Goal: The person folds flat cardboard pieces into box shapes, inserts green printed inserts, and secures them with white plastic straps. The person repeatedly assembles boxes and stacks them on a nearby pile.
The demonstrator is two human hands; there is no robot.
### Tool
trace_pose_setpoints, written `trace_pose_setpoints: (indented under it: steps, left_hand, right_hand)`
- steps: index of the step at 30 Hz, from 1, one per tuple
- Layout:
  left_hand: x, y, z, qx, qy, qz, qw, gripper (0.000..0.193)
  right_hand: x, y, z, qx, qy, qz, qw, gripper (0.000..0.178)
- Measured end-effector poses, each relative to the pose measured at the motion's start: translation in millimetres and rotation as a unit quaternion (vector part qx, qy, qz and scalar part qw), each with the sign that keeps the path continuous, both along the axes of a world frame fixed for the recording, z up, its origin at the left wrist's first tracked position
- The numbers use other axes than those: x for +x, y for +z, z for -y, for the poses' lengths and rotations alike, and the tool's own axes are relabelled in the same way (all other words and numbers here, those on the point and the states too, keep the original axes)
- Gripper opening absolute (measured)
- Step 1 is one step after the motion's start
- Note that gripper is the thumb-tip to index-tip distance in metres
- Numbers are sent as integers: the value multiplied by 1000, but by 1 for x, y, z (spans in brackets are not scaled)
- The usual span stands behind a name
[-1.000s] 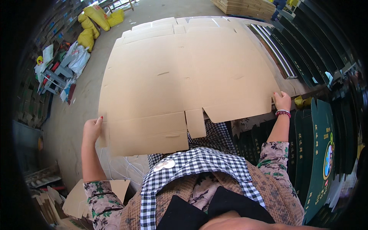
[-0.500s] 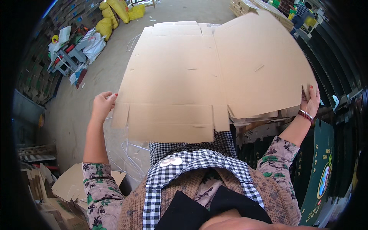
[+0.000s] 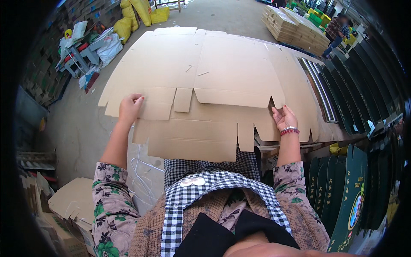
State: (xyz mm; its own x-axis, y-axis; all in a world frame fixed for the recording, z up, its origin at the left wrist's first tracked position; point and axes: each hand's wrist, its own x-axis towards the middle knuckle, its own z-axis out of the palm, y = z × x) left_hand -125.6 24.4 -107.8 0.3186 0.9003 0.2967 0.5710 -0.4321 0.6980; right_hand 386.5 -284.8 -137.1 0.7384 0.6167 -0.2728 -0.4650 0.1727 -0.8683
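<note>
A flat tan cardboard box blank [image 3: 154, 60] with slotted flaps lies spread before me, overlapping another cardboard blank [image 3: 192, 139] beneath it. My left hand [image 3: 131, 108] is closed in a pinch over the upper blank's near left flap. On the other side, my right hand [image 3: 286, 120] pinches that blank's near right corner, with the fingers partly curled. The lower blank's near flap hangs past the table edge, close to my checked apron [image 3: 209, 167].
Green printed cartons [image 3: 349, 192] stand in a row at the right, beside a metal roller strip [image 3: 319, 88]. Stacked cardboard [image 3: 295, 32] and two people are at the far right. Folded cardboard [image 3: 75, 199] and white strapping [image 3: 141, 180] lie at the lower left.
The upper blank, raised and slanting at the right before, now lies flatter and farther left, uncovering the blank below. My right hand has come inward; my left has moved slightly right.
</note>
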Motion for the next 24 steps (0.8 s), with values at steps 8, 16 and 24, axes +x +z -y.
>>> trace_pose_setpoints:
  steps: [8,16,24]
  left_hand:
    - [-31,-10,-29,-66,-19,-19,997,29]
    - [-54,-7,-63,108,126,-194,967,58]
    - [-22,16,-58,-150,137,-49,978,51]
  right_hand:
    - [-2,20,-61,-60,-29,-46,997,11]
    - [110,18,39,34,-173,-3,984,13]
    - [58,4,7,224,-138,-124,957,43]
